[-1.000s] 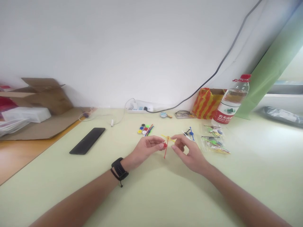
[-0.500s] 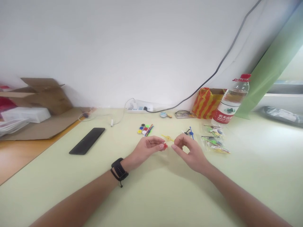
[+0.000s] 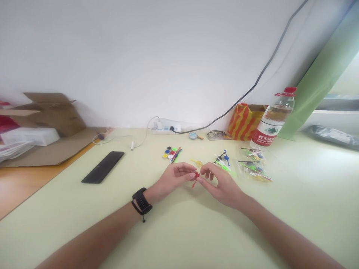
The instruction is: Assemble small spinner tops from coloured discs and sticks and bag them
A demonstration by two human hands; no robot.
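1. Pinching a red piece (image 3: 196, 174) in the left hand (image 3: 177, 176), with a grip closed firmly around it at the fingertips.
2. Bringing the right hand (image 3: 221, 185) against the opposite side of the red piece, with thumb and forefinger bent toward it; not being able to tell gripping from mere contact here.
3. Showing a slim red tip (image 3: 193, 185) below the fingers, slanting down toward the near side of the tabletop (image 3: 179, 231).
4. Holding the red piece between both hands over the middle of the tabletop, well apart from the far edge.
5. Judging by this pose, working at a two-handed fitting or adjusting step.
6. Calling next, in the same judgement, for steady left-hand support and a small, well-aligned push or turn from the right fingertips, without bending the slim tip.
7. Seeing a yellow piece (image 3: 198, 163) just beyond the hands, toward the far edge, with green (image 3: 223, 168) and blue (image 3: 226, 158) pieces to its right.
8. Noting loose discs (image 3: 167, 151) touching or just beside rods (image 3: 176, 154) farther left, clear bags (image 3: 255, 168) farther right, and a black slab (image 3: 103, 167) near the left edge.
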